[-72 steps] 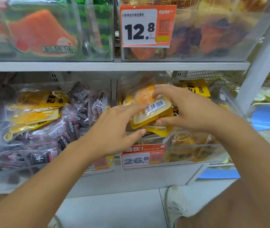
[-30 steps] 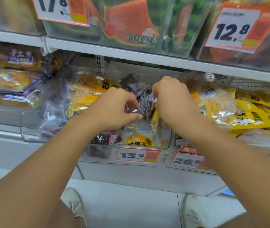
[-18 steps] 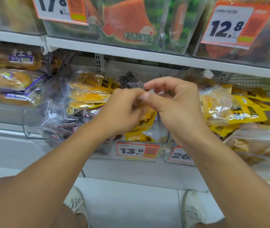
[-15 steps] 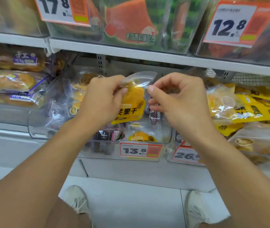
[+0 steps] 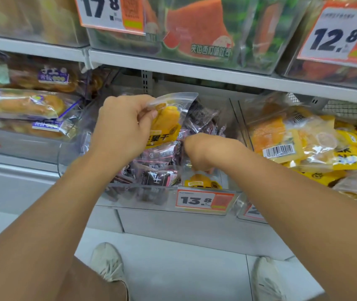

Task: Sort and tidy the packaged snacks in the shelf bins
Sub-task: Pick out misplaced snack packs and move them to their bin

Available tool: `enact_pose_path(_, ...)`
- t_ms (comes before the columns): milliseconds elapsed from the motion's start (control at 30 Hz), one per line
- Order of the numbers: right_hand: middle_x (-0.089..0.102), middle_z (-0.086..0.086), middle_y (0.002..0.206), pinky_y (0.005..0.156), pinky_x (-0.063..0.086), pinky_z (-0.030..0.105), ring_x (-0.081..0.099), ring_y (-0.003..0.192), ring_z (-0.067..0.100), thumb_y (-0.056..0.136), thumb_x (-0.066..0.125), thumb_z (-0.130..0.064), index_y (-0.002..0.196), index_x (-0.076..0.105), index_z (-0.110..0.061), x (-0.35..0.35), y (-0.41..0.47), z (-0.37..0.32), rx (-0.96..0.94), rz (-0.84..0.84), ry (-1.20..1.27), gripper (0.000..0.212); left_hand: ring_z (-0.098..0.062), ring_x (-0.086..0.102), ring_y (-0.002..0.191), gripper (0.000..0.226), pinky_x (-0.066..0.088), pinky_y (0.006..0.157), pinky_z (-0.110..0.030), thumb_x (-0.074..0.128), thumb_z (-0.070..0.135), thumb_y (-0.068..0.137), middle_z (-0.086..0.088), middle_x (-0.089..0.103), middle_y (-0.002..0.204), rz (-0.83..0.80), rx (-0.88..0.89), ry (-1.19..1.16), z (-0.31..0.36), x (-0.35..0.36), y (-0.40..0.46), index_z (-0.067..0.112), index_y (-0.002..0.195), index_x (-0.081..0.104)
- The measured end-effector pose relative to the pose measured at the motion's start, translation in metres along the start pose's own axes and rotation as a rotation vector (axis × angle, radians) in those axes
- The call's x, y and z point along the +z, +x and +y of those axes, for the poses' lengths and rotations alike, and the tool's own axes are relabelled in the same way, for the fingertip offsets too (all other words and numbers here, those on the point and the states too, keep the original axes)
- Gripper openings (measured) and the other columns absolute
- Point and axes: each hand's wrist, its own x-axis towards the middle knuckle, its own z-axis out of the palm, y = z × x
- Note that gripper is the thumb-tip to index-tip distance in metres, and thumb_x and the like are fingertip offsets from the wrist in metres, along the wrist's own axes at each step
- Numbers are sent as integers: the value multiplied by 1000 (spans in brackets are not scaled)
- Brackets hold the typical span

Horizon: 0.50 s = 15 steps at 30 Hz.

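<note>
Left hand (image 5: 121,129) is up over the middle bin (image 5: 151,190), fingers (image 5: 149,115) pinching a yellow pouch (image 5: 166,122) by its clear top seal, so the pack hangs free above the dark packs (image 5: 158,166) piled below. Right hand (image 5: 203,151) is down in the same bin, fingers curled under and hidden among the wrappers; looks like they're closing on something, but I cannot tell what, if anything, they hold. Another yellow pack (image 5: 199,181) sits at the front of this bin behind the 13.8 tag (image 5: 203,200), and the rest of the yellow stock (image 5: 303,144) is heaped in the bin to the right, so that's likely where the held pouch belongs. The pouch looks light and floppy, slick film with soft dried fruit inside; it should crumple rather than break. The flat seal is the sure place to take it, since the glossy belly could slide between the fingers. The dark packs look just as slippery and loosely stacked, so digging among them may spill a few over the low front wall. Bread bags (image 5: 21,105) lie in the left bin, untouched.
</note>
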Motion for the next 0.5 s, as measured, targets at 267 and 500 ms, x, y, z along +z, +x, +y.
enact_pose_path(267, 63, 15, 127, 84, 51, 31, 64, 112, 30, 96, 53, 4, 110, 63, 1, 9, 11, -2, 127, -16, 221, 17, -22, 66, 73, 11, 56, 74, -40, 60, 26, 89, 2, 70, 71, -32, -37, -55, 2, 0, -4, 26, 91, 71)
enact_pose_path(500, 66, 8, 125, 103, 45, 33, 59, 120, 26, 105, 46, -14, 125, 60, -3, 15, 27, -5, 170, -286, 233, 28, -22, 67, 74, 14, 56, 76, -42, 61, 25, 89, 4, 71, 72, -33, -42, -74, 0, -3, -6, 30, 96, 72)
